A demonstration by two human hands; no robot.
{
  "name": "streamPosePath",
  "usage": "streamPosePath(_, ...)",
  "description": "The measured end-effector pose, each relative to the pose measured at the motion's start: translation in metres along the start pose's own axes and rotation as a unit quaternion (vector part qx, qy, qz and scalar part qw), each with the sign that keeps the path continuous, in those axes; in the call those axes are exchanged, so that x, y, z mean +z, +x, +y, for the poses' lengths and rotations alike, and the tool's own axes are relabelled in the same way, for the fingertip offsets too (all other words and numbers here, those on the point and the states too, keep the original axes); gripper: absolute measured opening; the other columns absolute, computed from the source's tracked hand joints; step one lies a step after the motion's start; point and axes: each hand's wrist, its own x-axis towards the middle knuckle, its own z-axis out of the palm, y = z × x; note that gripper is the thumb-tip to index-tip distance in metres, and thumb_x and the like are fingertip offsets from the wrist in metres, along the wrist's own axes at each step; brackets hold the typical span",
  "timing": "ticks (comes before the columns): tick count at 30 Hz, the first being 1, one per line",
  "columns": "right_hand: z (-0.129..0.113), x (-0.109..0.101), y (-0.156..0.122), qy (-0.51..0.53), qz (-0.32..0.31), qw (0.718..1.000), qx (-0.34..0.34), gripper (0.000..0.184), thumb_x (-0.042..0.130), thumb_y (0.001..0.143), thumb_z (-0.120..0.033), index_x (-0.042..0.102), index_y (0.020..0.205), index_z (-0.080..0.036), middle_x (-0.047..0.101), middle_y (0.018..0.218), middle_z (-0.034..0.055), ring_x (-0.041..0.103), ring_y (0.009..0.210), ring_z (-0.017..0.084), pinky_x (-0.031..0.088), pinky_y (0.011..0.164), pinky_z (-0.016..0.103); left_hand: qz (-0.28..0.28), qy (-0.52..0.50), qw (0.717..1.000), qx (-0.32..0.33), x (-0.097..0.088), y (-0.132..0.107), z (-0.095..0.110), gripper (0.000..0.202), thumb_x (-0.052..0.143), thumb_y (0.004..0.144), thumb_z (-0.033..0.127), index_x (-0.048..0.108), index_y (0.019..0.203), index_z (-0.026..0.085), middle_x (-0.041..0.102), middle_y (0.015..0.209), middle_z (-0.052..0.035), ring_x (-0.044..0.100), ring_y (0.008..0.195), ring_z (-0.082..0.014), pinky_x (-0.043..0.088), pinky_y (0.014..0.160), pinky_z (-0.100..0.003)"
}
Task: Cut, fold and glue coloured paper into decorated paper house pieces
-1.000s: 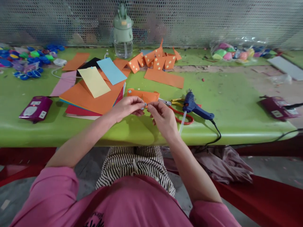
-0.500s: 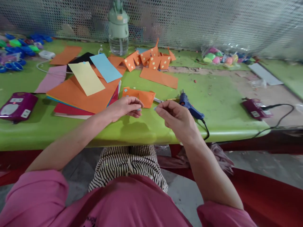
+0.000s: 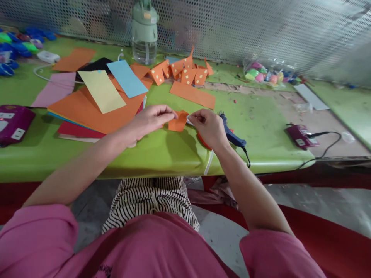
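My left hand (image 3: 150, 120) reaches over a folded orange paper piece (image 3: 177, 121) on the green table, partly covering it. Its thumb and fingers are pinched together at the paper's upper edge; whatever lies between them is hidden. Just right of the paper, my right hand (image 3: 209, 126) is closed in a pinch. A tiny pale blue paper bit (image 3: 188, 116) shows at its fingertips. Beneath that hand, a red handle (image 3: 204, 141) is partly covered. The blue glue gun (image 3: 235, 138) lies right beside it, its cord trailing over the front edge.
Coloured paper sheets (image 3: 84, 112) are stacked at left, with yellow and blue cards on top. Dotted orange paper shapes (image 3: 188, 73) stand behind, near a water bottle (image 3: 145, 34). Purple power boxes (image 3: 301, 136) sit at both sides. A white strip (image 3: 208, 163) hangs over the front edge.
Both hands have moved slightly up and away from me, with the left now over the orange paper. The red handle and white strip have come into sight by the right hand.
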Motion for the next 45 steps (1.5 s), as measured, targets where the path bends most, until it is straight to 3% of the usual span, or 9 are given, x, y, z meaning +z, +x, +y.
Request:
streamPosePath(2, -0.003, 0.003, -0.002, -0.004, 0.003, 1.000, 0.004, 0.012, 0.068, 0.082, -0.028, 0.068, 0.075, -0.019, 0.061, 0.070, -0.0001, 0.051, 0.065, 0.013, 0.040, 0.066, 0.030, 0.028, 0.125, 0.991, 0.030, -0.002, 0.010, 0.009, 0.019, 0.058, 0.095, 0.027, 0.073, 0.101, 0.019, 0.061, 0.073, 0.0008, 0.050, 0.062, -0.0095, 0.037, 0.059, -0.023)
streamPosePath(5, -0.006, 0.005, -0.004, -0.011, 0.001, 1.000, 0.017, 0.012, 0.068, 0.083, -0.029, 0.068, 0.076, -0.018, 0.061, 0.070, 0.0001, 0.051, 0.065, 0.013, 0.040, 0.066, 0.030, 0.049, 0.293, 0.952, 0.077, 0.000, 0.030, 0.019, 0.018, 0.063, 0.090, 0.024, 0.076, 0.100, 0.018, 0.071, 0.082, -0.0026, 0.061, 0.076, -0.0141, 0.043, 0.071, -0.026)
streamPosePath(8, -0.004, 0.007, -0.005, -0.012, 0.000, 1.000, 0.019, 0.012, 0.068, 0.083, -0.030, 0.069, 0.080, -0.018, 0.062, 0.073, 0.0009, 0.052, 0.067, 0.014, 0.041, 0.067, 0.031, 0.058, 0.385, 0.914, 0.114, 0.005, 0.047, 0.021, 0.021, 0.061, 0.091, 0.024, 0.077, 0.103, 0.019, 0.076, 0.100, -0.0066, 0.067, 0.097, -0.0201, 0.047, 0.084, -0.030)
streamPosePath(11, 0.001, 0.011, -0.005, -0.016, 0.006, 1.000, 0.009, 0.011, 0.066, 0.084, -0.029, 0.068, 0.080, -0.019, 0.063, 0.076, 0.0015, 0.053, 0.070, 0.015, 0.041, 0.070, 0.032, 0.036, 0.430, 0.896, 0.099, 0.012, 0.053, 0.021, 0.021, 0.064, 0.090, 0.029, 0.079, 0.102, 0.020, 0.076, 0.106, -0.0082, 0.067, 0.104, -0.0239, 0.049, 0.087, -0.033)
streamPosePath(17, 0.004, 0.017, -0.005, -0.033, 0.002, 0.999, 0.000, 0.009, 0.064, 0.085, -0.026, 0.063, 0.080, -0.019, 0.061, 0.076, 0.0015, 0.052, 0.070, 0.016, 0.041, 0.071, 0.033, 0.012, 0.433, 0.896, 0.091, 0.014, 0.055, 0.019, 0.022, 0.062, 0.088, 0.024, 0.079, 0.102, 0.021, 0.076, 0.106, -0.0082, 0.067, 0.106, -0.0245, 0.049, 0.087, -0.034)
streamPosePath(31, 0.010, 0.024, -0.005, -0.107, 0.025, 0.994, -0.024, 0.019, 0.058, 0.089, -0.038, 0.052, 0.077, -0.025, 0.061, 0.080, 0.0048, 0.052, 0.072, 0.020, 0.035, 0.064, 0.033, 0.010, 0.390, 0.914, 0.116, 0.013, 0.061, 0.011, 0.019, 0.064, 0.085, 0.025, 0.080, 0.093, 0.022, 0.076, 0.097, -0.0080, 0.067, 0.099, -0.0240, 0.047, 0.084, -0.032)
streamPosePath(39, 0.008, 0.008, -0.010, -0.028, 0.014, 0.999, 0.033, 0.030, 0.052, 0.094, -0.048, 0.052, 0.075, -0.024, 0.058, 0.070, 0.0011, 0.053, 0.072, 0.018, 0.040, 0.068, 0.032, 0.013, 0.405, 0.906, 0.121, 0.012, 0.059, 0.014, 0.021, 0.061, 0.082, 0.024, 0.079, 0.092, 0.020, 0.078, 0.094, -0.0076, 0.069, 0.093, -0.0230, 0.049, 0.078, -0.031)
streamPosePath(42, 0.012, 0.007, -0.013, -0.009, 0.004, 0.999, 0.036, 0.028, 0.057, 0.091, -0.050, 0.060, 0.086, -0.022, 0.062, 0.081, 0.0027, 0.054, 0.071, 0.016, 0.043, 0.070, 0.033, 0.012, 0.411, 0.904, 0.115, 0.014, 0.057, 0.016, 0.022, 0.061, 0.081, 0.024, 0.079, 0.092, 0.020, 0.078, 0.093, -0.0078, 0.070, 0.092, -0.0228, 0.049, 0.078, -0.031)
streamPosePath(45, 0.014, 0.013, -0.014, -0.001, 0.026, 0.999, -0.021, 0.037, 0.063, 0.088, -0.052, 0.062, 0.108, -0.021, 0.063, 0.106, 0.0086, 0.055, 0.075, 0.016, 0.048, 0.075, 0.035, 0.014, 0.421, 0.899, 0.122, 0.015, 0.056, 0.015, 0.026, 0.059, 0.082, 0.026, 0.080, 0.095, 0.019, 0.078, 0.094, -0.0087, 0.070, 0.090, -0.0231, 0.049, 0.075, -0.031)
